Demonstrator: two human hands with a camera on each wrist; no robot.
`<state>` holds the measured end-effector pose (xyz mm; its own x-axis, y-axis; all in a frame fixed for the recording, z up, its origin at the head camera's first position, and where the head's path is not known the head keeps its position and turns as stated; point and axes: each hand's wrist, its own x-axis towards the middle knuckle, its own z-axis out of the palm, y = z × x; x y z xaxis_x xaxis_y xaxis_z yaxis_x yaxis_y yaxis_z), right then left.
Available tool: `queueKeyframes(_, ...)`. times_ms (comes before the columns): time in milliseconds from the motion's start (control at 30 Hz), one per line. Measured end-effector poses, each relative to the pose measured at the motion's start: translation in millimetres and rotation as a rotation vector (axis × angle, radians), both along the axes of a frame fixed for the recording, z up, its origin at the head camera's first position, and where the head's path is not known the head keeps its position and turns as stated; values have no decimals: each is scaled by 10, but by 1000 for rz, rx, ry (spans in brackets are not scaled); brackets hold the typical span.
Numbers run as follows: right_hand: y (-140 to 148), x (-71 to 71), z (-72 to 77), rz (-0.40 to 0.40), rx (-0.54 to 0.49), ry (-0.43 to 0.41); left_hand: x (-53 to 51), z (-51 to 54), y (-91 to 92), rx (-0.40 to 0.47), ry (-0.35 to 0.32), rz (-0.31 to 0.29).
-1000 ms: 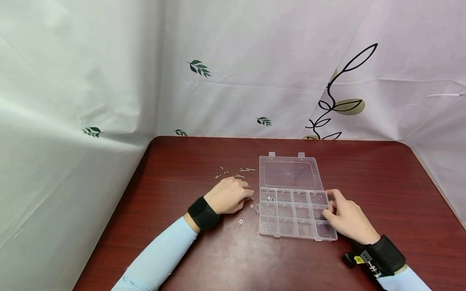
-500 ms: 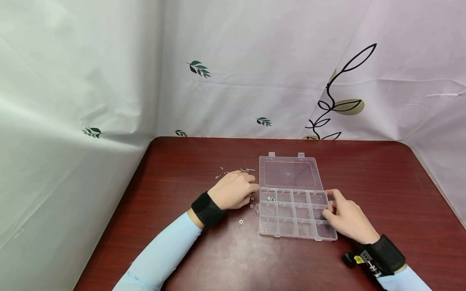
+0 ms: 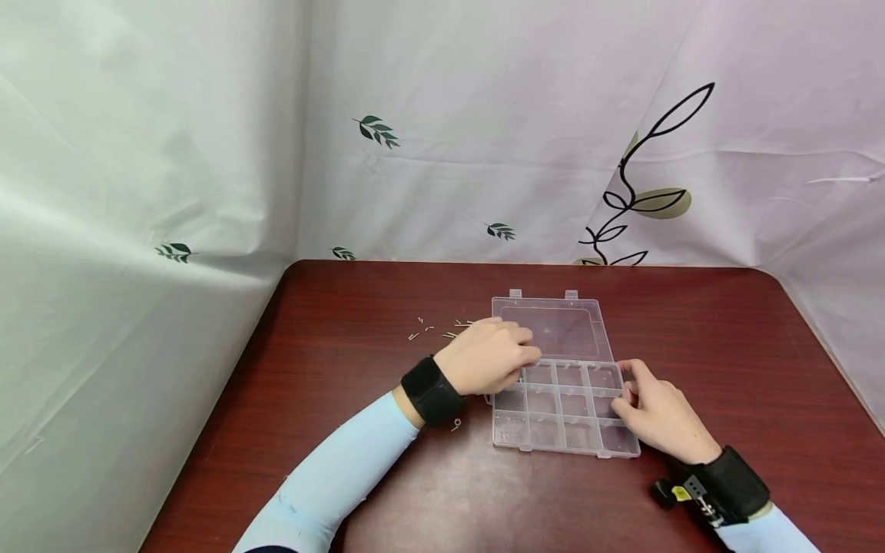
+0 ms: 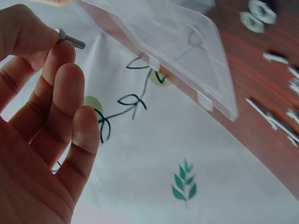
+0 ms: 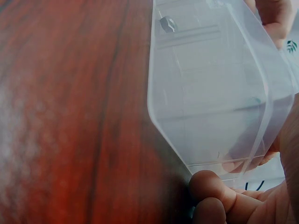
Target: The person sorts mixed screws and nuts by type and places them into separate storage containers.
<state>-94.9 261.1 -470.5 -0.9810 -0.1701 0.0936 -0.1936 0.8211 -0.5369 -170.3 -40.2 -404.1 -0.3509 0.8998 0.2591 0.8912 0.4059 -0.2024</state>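
Note:
My left hand (image 3: 487,357) is over the upper left compartments of the clear divided box (image 3: 579,432). In the left wrist view that hand (image 4: 51,107) pinches a small metal screw (image 4: 74,42) between thumb and forefinger, the other fingers loosely bent. My right hand (image 3: 664,415) holds the box's right edge, its thumb and fingers at the wall. The right wrist view shows fingers (image 5: 208,186) against the box wall (image 5: 210,93), with a metal nut (image 5: 168,24) visible through the plastic.
The box's lid (image 3: 560,326) lies folded back toward the table's rear. Several small screws (image 3: 414,336) are scattered left of the box. A washer (image 3: 457,422) lies nearer the front, below my left wrist. A white patterned cloth (image 3: 442,192) hangs behind the table.
My left hand has moved right, from the loose pieces on the table to above the box's upper left part. My right hand and the box have stayed in place.

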Motion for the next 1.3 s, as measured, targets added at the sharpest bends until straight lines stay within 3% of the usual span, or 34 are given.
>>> queueKeyframes(300,-3,1,7,-1,0,-7,31,16,209,-7,8,-27)
queueKeyframes(500,-6,-8,8,7,-3,-17,51,4,172,-7,-72,12)
queueKeyframes(633,-3,-7,14,7,-3,-20,45,-9,87,10,-112,42)
queueKeyframes(900,-7,10,5,5,-7,-11,1,-56,-178,46,-105,65)
queueKeyframes(1300,-7,8,-3,5,-8,15,-122,-180,-606,83,-149,168)
